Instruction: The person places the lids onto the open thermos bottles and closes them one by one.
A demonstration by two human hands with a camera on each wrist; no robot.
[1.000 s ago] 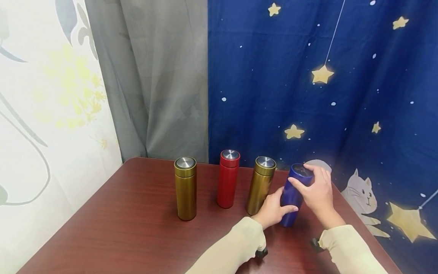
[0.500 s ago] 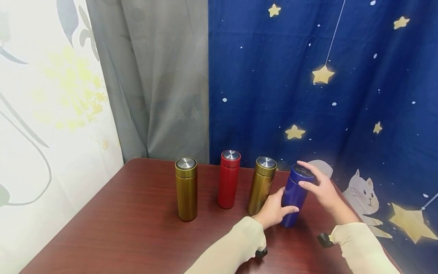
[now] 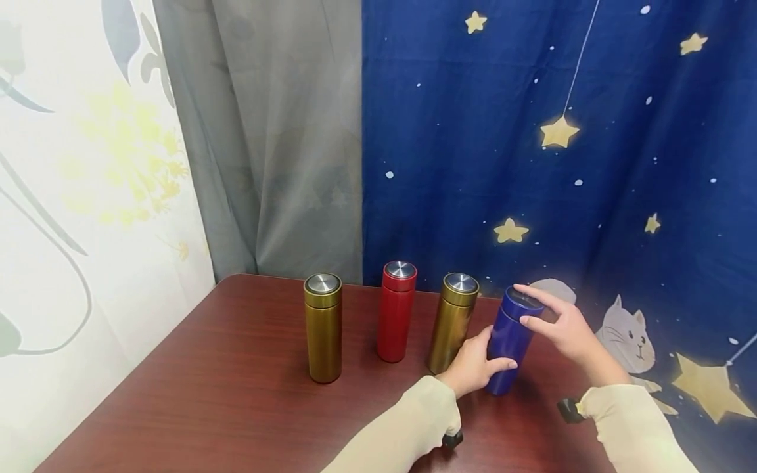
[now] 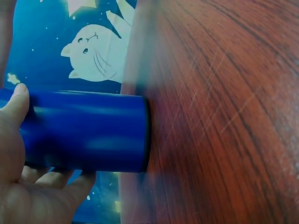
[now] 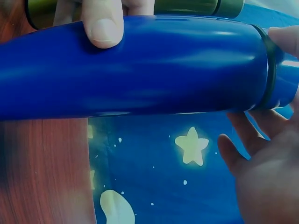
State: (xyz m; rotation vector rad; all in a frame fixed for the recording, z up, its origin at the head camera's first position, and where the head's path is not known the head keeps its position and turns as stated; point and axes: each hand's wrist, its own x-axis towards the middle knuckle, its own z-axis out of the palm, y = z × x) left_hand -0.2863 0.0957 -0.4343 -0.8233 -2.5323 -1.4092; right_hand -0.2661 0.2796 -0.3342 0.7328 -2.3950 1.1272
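A blue thermos (image 3: 507, 345) stands on the table at the right of the head view, tilted slightly. My left hand (image 3: 471, 365) grips its lower body, the thumb lying across the front; in the left wrist view the thermos base meets the tabletop. At the top, my right hand (image 3: 569, 328) holds the lid (image 5: 283, 84) between thumb and fingers. A dark ring shows where lid and body meet in the right wrist view. Close to the left hand, on its far side, stands a gold thermos (image 3: 453, 328) with a silver top.
A red thermos (image 3: 395, 315) and another gold thermos (image 3: 324, 332) stand upright further left on the dark red wooden table (image 3: 195, 394). Grey and blue star-patterned curtains (image 3: 449, 144) hang just behind the table's back edge.
My right hand has turned around the lid and shifted to the right, its thumb now further right on the lid's front. The left hand has kept its grip on the blue thermos.
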